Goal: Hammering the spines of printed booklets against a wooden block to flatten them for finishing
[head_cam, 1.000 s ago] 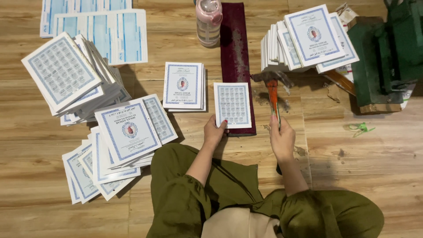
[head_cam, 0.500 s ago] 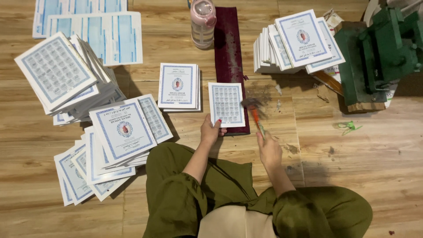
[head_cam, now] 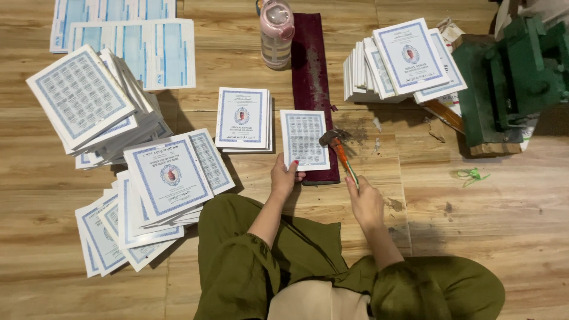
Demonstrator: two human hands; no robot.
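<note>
Nearest us, our right hand (head_cam: 365,203) is wrapped tight round the orange handle of a hammer (head_cam: 340,153), its dark head poised just over the right edge of the booklet (head_cam: 304,140). Our left hand (head_cam: 284,176) pins that booklet's near edge, fingers pressed flat on the cover, thumb beneath. The booklet lies back cover up on the near end of a long maroon block (head_cam: 311,77) set on the wooden floor (head_cam: 237,53).

Just left of it sits a small stack (head_cam: 242,118) of the same booklets, front covers up. Further left, loose heaps (head_cam: 136,195) fan out toward the floor's left edge.

Beyond, a pink bottle (head_cam: 277,32) stands touching the block's far end. A tall pile (head_cam: 403,62) rests far right, beside a green press (head_cam: 510,77). Blue-printed sheets (head_cam: 133,47) lie far left.
</note>
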